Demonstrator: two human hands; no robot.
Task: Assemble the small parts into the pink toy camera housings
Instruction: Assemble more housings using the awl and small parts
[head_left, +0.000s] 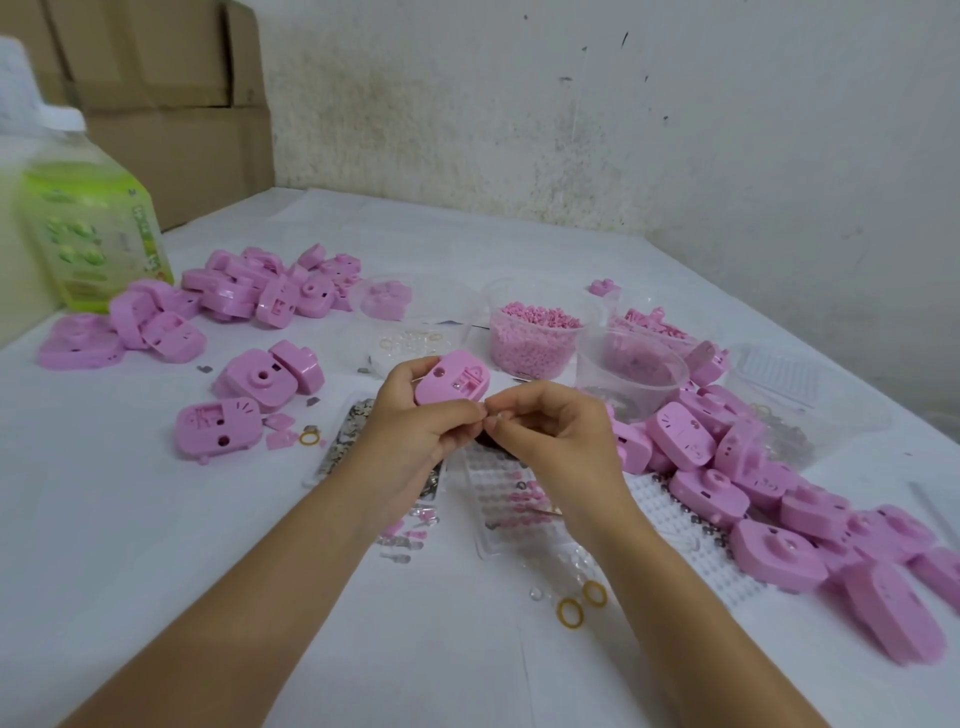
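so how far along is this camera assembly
Midway, apparently. The left hand grips one housing while the right hand pinches just below it; any part there is too small to see. A left pile and a right pile of housings wait; which is finished is unclear. The tub of pink parts holds plenty.

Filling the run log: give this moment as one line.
left hand: holds housing | right hand: pinching near housing, grip unclear | stage: assembling
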